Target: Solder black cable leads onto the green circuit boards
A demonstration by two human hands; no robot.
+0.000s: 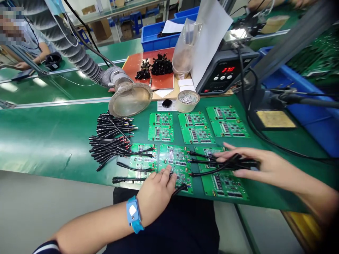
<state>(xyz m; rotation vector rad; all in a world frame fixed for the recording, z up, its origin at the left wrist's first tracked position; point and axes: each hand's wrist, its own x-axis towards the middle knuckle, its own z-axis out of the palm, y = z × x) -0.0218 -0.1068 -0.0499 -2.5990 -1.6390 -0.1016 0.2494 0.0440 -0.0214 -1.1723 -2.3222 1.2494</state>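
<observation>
My left hand (156, 192), with a blue strap at the wrist, rests over the front middle circuit board (173, 155). Its fingers are bent down, and a black cable (181, 188) with coloured wire ends sticks out from under them; the thumb is hidden. My right hand (246, 162) grips a small bunch of black cables (225, 164) above the front right circuit board (227, 185), their wire ends pointing left. Other black cables (135, 167) lie across the front left circuit board (143, 158), one with a round connector (119, 180).
Two cable piles (113, 125) lie on the left. Behind are more boards (160, 127), a solder tin (187, 100), a fume extractor hood (130, 100) and a soldering station (225, 70). A blue bin (302, 113) stands right. Another person's arm (39, 54) shows far left.
</observation>
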